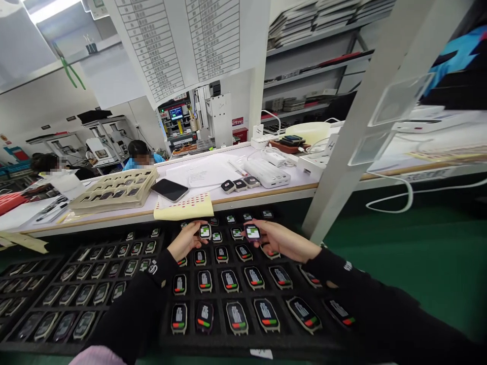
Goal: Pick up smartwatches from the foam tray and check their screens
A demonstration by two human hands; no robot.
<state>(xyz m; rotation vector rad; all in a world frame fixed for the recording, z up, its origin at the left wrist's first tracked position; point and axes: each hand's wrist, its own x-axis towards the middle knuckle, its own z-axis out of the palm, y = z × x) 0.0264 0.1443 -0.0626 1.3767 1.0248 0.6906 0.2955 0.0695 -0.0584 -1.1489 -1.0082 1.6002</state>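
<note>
My left hand (pixel 189 240) grips a smartwatch body (pixel 205 231) by its edge, its lit screen white and green. In my right hand (pixel 271 237) is another strapless smartwatch (pixel 252 232), with a darker frame and a similar white and green screen. Both hands hover over the far rows of a black foam tray (pixel 218 342). Rows of watch bodies fill its pockets; the nearer ones, such as the watch (pixel 236 318), show white text with a red and green bar. Several far ones, like the watch (pixel 216 236), have white and green screens.
Left lies another black tray (pixel 76 350) of watches. Behind, a white bench (pixel 300 190) carries a phone (pixel 169 190), a yellow sticker sheet (pixel 184 209), a beige tray (pixel 114 195), three small dark devices (pixel 240 184) and a white power bank (pixel 266 172). A grey post (pixel 342 152) rises right. Two people sit beyond.
</note>
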